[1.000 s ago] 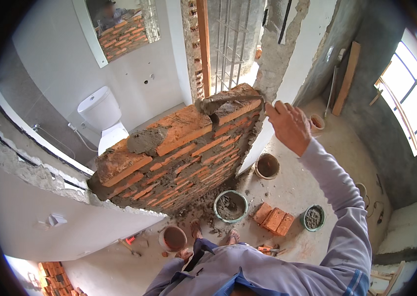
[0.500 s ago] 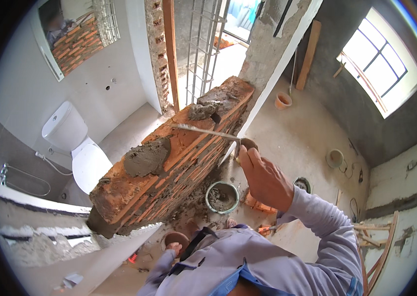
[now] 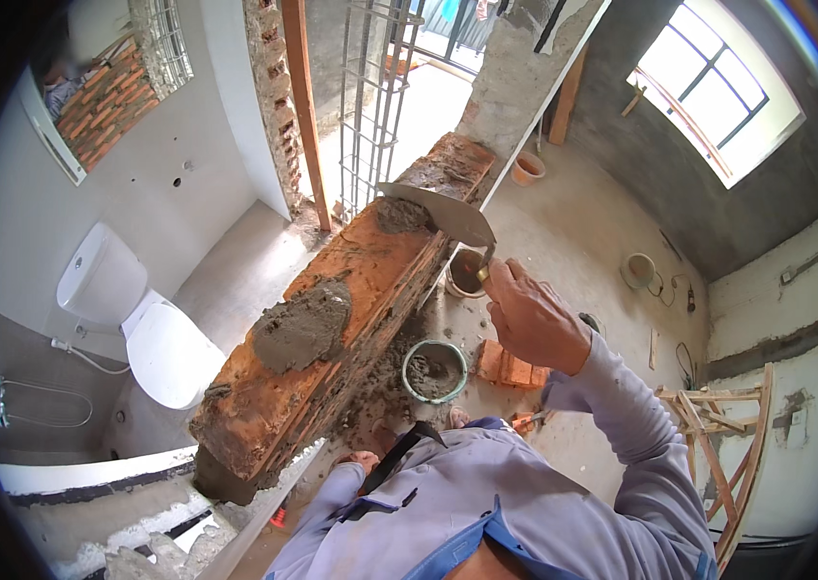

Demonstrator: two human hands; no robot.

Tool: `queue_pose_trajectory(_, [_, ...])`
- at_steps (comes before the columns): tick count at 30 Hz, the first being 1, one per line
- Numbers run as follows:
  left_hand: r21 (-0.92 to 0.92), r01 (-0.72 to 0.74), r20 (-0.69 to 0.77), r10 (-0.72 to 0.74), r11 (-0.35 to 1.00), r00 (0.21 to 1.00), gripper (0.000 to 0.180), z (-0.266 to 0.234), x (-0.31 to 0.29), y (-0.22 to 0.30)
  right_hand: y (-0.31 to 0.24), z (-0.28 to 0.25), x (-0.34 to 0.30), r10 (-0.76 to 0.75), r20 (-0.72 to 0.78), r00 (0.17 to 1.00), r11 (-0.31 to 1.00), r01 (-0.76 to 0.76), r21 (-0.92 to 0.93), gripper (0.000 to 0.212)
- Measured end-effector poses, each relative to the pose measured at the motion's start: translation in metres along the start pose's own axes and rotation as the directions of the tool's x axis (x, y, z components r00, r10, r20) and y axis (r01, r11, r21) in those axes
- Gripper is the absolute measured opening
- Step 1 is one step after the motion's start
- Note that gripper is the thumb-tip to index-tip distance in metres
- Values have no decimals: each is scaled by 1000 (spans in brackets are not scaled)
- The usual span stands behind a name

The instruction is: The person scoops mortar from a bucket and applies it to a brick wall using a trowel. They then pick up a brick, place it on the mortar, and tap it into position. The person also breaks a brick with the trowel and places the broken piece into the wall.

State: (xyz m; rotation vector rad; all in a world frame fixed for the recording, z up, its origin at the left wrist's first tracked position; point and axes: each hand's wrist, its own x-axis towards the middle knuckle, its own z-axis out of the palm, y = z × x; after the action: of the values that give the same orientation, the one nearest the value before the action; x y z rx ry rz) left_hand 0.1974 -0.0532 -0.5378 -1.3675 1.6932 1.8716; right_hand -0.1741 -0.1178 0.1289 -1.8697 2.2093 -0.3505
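My right hand (image 3: 537, 314) is closed round the handle of a trowel (image 3: 450, 215). The trowel's broad, mortar-smeared blade is over the far part of the low brick wall (image 3: 269, 406), beside a small lump of mortar (image 3: 403, 216). I cannot tell whether the blade touches the wall top. A larger patch of wet grey mortar (image 3: 301, 327) lies on the bricks nearer me. My left hand (image 3: 359, 459) is low by my body, close to the near side of the wall. Its fingers are too small and partly hidden to read.
A bucket of mortar (image 3: 434, 372) stands below the wall, with orange bricks (image 3: 511, 365) to its right. Another bucket (image 3: 467, 273) is under the trowel. A white toilet (image 3: 172, 362) stands beyond the wall; a steel rebar cage (image 3: 370, 106) rises behind it. A wooden frame (image 3: 718, 454) leans at right.
The trowel has turned from edge-on to showing its broad face, and my right hand is slightly lower and further right. The brown round vessel by my left hand no longer shows. The view has shifted.
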Motion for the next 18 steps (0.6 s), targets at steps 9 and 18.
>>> queue_pose_trajectory(9, [-6, 60, -48, -61, 998, 997, 38, -22, -23, 11, -28, -25, -10, -113, 41, 993, 989, 108, 105, 19])
queue_pose_trajectory(18, [6, 64, -41, -63, 998, 997, 38, -24, -24, 9, -23, -12, -2, -1, -117, 993, 997, -9, -82, 16])
